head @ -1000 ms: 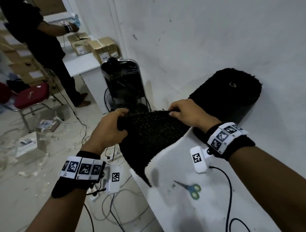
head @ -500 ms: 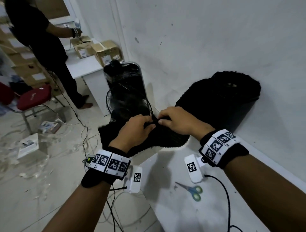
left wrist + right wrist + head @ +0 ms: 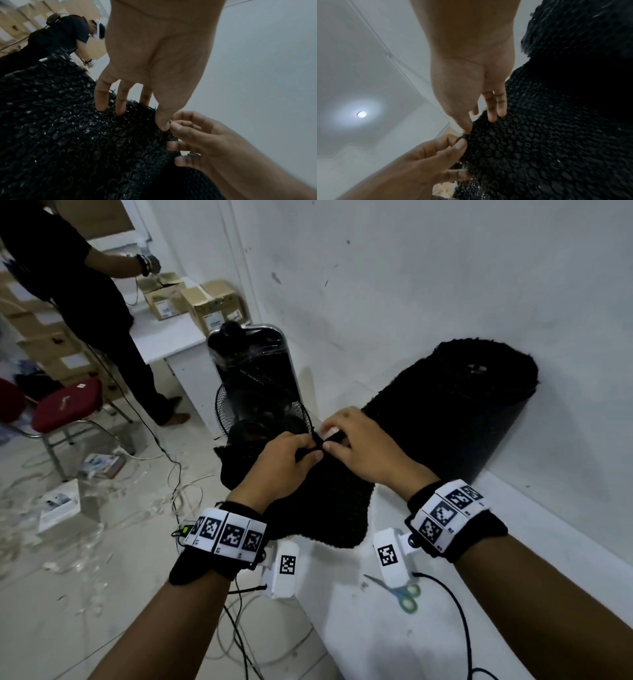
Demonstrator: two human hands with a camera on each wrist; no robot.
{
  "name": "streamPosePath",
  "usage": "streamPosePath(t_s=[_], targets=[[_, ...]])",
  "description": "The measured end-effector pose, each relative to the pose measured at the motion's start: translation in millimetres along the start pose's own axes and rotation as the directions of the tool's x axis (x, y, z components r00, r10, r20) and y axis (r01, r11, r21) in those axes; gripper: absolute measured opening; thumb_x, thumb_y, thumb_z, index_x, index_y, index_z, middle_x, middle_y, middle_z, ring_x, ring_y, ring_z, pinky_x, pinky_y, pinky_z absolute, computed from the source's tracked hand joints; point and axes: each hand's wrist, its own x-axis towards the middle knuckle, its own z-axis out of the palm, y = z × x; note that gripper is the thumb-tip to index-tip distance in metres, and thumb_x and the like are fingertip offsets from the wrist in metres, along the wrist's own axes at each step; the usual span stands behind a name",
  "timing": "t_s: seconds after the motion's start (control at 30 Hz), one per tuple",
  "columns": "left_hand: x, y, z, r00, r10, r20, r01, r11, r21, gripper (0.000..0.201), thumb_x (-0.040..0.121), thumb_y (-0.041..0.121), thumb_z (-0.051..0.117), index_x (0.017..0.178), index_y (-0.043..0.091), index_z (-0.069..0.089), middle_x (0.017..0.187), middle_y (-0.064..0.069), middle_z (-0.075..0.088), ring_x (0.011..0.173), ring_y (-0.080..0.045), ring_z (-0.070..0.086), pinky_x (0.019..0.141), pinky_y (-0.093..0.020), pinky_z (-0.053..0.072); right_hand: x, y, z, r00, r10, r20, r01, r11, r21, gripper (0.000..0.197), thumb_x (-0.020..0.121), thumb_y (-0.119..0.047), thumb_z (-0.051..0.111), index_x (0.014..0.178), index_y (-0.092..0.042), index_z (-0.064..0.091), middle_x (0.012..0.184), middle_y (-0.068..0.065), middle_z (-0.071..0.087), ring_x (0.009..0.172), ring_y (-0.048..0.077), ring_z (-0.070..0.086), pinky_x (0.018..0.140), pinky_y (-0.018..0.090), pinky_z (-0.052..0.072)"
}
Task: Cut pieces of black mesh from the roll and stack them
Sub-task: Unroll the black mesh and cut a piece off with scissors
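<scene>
Mesh piece [image 3: 318,501] at frame centre, draped over the table [image 3: 342,638] edge, pinched by left hand [image 3: 284,467] and right hand [image 3: 363,450]. Scissors [image 3: 399,592] lie nearer, lower right; roll [image 3: 455,412], fan [image 3: 253,385] and bystander [image 3: 85,302] beyond.

White bench [image 3: 428,642] set against the wall. Lying on it: thick roll of black mesh [image 3: 455,412], its loose end trailing over the edge, and green-handled scissors [image 3: 400,594] beside a black cable [image 3: 459,611].

Black wristbands [image 3: 455,518] bearing white coded marker tags
</scene>
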Motion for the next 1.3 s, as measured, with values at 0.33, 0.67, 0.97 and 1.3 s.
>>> streamPosePath(t_s=[0.33, 0.67, 0.97, 1.3], targets=[[1, -11, -8, 0.992, -0.126, -0.014, 0.109, 0.904, -0.413, 0.030, 0.101, 0.029, 0.057, 0.089, 0.001, 0.055, 0.068, 0.003, 0.044, 0.063, -0.010, 0.041, 0.064, -0.031, 0.038, -110, 88, 92, 0.488, 0.858, 0.159, -0.703, 0.278, 0.655, 0.046, 0.092, -0.048, 0.064, 0.125, -0.024, 0.041, 0.130, 0.007, 0.051, 0.110, 0.024, 0.052, 0.091, 0.038, 0.044], [17, -29, -6, 0.949, -0.267, -0.169, 0.184, 0.901, -0.393, 0.028, 0.097, 0.037, 0.062, 0.075, 0.019, 0.060, 0.059, 0.012, 0.050, 0.059, -0.007, 0.046, 0.063, -0.030, 0.040, -134, 99, 111, 0.521, 0.713, 0.469, -0.530, -0.161, 0.832, 0.046, 0.087, -0.004, 0.069, 0.124, -0.025, 0.049, 0.097, 0.006, 0.067, 0.087, 0.023, 0.062, 0.082, 0.040, 0.047], [5, -56, -2, 0.942, -0.294, 0.165, 0.332, 0.889, -0.314, 0.023, 0.096, 0.018, 0.064, 0.080, 0.001, 0.063, 0.063, 0.003, 0.061, 0.067, -0.012, 0.056, 0.058, -0.017, 0.045, -179, 115, 53, 0.605, 0.783, 0.144, -0.353, 0.101, 0.930, 0.033, 0.087, 0.006, 0.066, 0.112, -0.011, 0.053, 0.073, 0.009, 0.070, 0.067, 0.016, 0.066, 0.058, 0.023, 0.053], [-13, -33, 9, 0.977, -0.204, 0.067, 0.206, 0.802, -0.560, 0.023, 0.095, 0.001, 0.061, 0.102, 0.018, 0.046, 0.070, -0.004, 0.058, 0.055, -0.003, 0.053, 0.050, -0.015, 0.042, -202, 120, -2, 0.748, 0.663, 0.004, -0.428, 0.478, 0.767, 0.030, 0.079, 0.003, 0.077, 0.103, -0.015, 0.073, 0.087, 0.018, 0.058, 0.086, 0.022, 0.060, 0.077, 0.022, 0.054]])
